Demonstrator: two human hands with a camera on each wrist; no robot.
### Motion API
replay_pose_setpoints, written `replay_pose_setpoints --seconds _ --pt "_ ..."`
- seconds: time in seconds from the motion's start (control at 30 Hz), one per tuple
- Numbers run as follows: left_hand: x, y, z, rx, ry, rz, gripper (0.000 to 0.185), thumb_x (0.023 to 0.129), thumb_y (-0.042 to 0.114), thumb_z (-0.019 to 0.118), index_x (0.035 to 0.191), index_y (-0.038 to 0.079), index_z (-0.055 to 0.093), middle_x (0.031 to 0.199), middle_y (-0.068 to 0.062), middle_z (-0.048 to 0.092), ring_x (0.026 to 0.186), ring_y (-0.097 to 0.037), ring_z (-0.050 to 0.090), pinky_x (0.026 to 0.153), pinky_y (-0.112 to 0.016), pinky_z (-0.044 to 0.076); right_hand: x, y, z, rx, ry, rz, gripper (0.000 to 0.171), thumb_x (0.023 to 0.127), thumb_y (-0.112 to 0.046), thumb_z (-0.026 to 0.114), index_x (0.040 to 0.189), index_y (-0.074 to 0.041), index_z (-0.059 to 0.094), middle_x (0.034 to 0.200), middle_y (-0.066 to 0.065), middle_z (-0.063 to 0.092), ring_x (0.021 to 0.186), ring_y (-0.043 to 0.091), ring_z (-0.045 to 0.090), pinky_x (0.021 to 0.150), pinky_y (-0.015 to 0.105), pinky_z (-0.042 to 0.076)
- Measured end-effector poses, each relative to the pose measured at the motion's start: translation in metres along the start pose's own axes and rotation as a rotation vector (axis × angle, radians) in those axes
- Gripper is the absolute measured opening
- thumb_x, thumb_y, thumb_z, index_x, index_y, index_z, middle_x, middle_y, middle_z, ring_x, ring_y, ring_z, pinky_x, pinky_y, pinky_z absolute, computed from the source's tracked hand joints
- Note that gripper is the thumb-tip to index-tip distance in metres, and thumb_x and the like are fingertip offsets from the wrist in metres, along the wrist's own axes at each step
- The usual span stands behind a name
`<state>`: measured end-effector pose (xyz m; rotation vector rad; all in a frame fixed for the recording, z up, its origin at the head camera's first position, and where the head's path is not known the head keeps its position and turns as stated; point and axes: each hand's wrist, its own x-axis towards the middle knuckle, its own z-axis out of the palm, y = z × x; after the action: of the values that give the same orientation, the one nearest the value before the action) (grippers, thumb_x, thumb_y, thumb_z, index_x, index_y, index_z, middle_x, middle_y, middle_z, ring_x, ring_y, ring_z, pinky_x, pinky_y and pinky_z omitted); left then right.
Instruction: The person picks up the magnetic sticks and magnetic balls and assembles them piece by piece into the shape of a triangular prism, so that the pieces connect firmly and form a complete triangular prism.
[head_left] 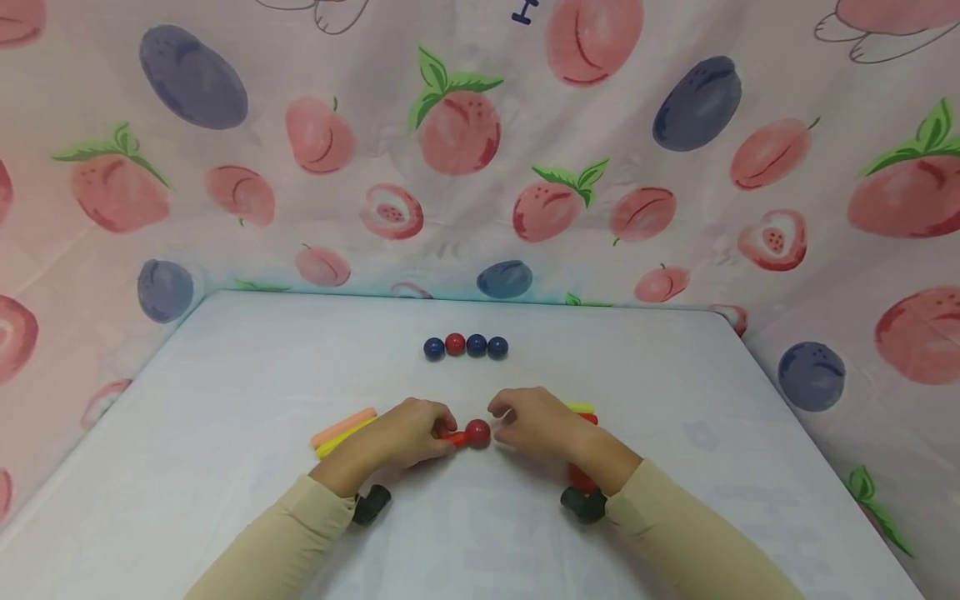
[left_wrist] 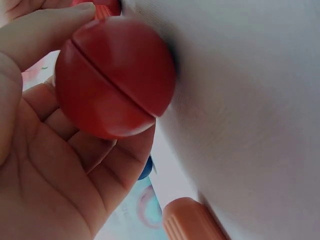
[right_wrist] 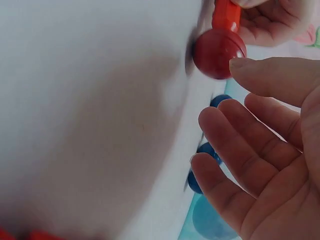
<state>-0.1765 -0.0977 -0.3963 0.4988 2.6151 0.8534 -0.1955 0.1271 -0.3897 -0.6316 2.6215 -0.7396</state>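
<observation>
A glossy red plastic ball [head_left: 477, 433] sits on the white cloth-covered table [head_left: 225, 417], near its front middle, between the two hands. A short red plastic stick [head_left: 453, 437] is joined to the ball's left side and lies flat on the table. The left hand [head_left: 405, 435] pinches this red stick, its fingers curled round it; in the left wrist view the ball [left_wrist: 114, 77] shows a seam across its middle, with a fingertip resting on its top. The right hand [head_left: 534, 422] is just beside the ball on the right; in the right wrist view its fingers [right_wrist: 240, 150] are relaxed and slightly bent, holding nothing, with one fingertip very close to the ball [right_wrist: 219, 52]; contact cannot be confirmed. Under the left hand lie an orange plastic stick [head_left: 341, 426] and a yellow plastic stick [head_left: 339, 440], side by side. Behind the right hand, a yellow-green stick [head_left: 581, 407] and a red stick end [head_left: 590, 418] are partly hidden. Further back on the table, four balls form a touching row: dark blue [head_left: 433, 348], red [head_left: 454, 343], dark blue [head_left: 476, 345], dark blue [head_left: 497, 347]. A fruit-printed cloth [head_left: 480, 167] hangs behind and beside the table.
</observation>
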Motion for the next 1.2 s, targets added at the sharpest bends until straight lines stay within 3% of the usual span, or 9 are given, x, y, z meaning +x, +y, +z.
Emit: replay_pose_setpoints --seconds 0.47,0.8,1.0,1.2 --pt "-0.007 -0.001 -0.005 0.020 -0.007 -0.026 0.020 0.086 0.014 0.080 0.101 0.008 0.069 0.083 0.001 0.060 0.072 -0.016 0.055 0.066 -0.030 0.048 -0.012 0.019 -0.018 0.049 0.099 0.047 0.031 0.092 -0.018 0.071 0.122 -0.012 0.067 0.112 0.000 0.068 0.104 0.018 0.063 0.085 0.036 0.054" --pt "0.006 0.004 -0.002 0.036 0.012 0.018 0.038 0.084 0.027 0.082 0.115 0.009 0.068 0.093 0.001 0.065 0.085 -0.016 0.059 0.080 -0.033 0.052 -0.020 0.030 -0.029 0.065 0.118 0.140 0.037 0.092 -0.022 0.073 0.128 -0.014 0.064 0.115 0.003 0.066 0.106 0.022 0.061 0.081 0.037 0.057" --pt "0.012 0.011 0.000 0.054 -0.004 0.007 0.045 0.087 0.038 0.078 0.121 0.010 0.067 0.099 0.000 0.068 0.087 -0.016 0.060 0.077 -0.033 0.053 -0.026 0.038 -0.035 0.077 0.136 0.139 0.037 0.093 -0.021 0.072 0.127 -0.010 0.064 0.115 0.006 0.066 0.106 0.024 0.062 0.080 0.036 0.057" --pt "0.016 0.012 0.005 0.086 -0.004 0.015 0.038 0.089 0.036 0.077 0.116 0.011 0.070 0.094 0.002 0.067 0.085 -0.016 0.058 0.075 -0.032 0.051 -0.031 0.045 -0.037 0.081 0.147 0.119 0.038 0.093 -0.019 0.072 0.127 -0.008 0.063 0.115 0.007 0.067 0.104 0.024 0.062 0.080 0.036 0.057"
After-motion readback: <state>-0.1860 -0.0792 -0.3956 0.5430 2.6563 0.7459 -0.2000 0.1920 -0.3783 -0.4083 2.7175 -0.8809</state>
